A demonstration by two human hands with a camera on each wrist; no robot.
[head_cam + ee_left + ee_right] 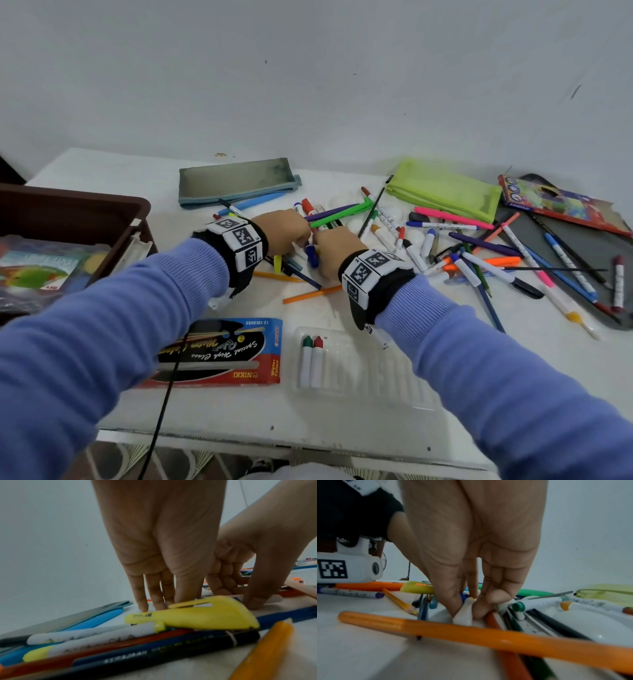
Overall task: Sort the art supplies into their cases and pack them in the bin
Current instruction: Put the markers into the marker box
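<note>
Two hands in pen pile; right wrist view alone shows right hand [471, 561] pinching white crayon [464, 614]; left grip unclear

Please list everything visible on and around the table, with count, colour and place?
Table: one, white, against the wall.
Bin: one, brown, far left, with packaged supplies inside.
Grey case: one, grey with blue edge, back centre.
Green case: one, lime mesh, back right.
Water colour box: one, red, blue and black, front centre-left.
Clear tray: one, transparent, front centre, holding two crayons, green-tipped and red-tipped.
Pencil box: one, red, far right.
Loose pens, markers, pencils: too many to count, mixed colours, centre to right.
Left hand: in the pile; grip unclear.
Right hand: pinches a small white piece.
</note>
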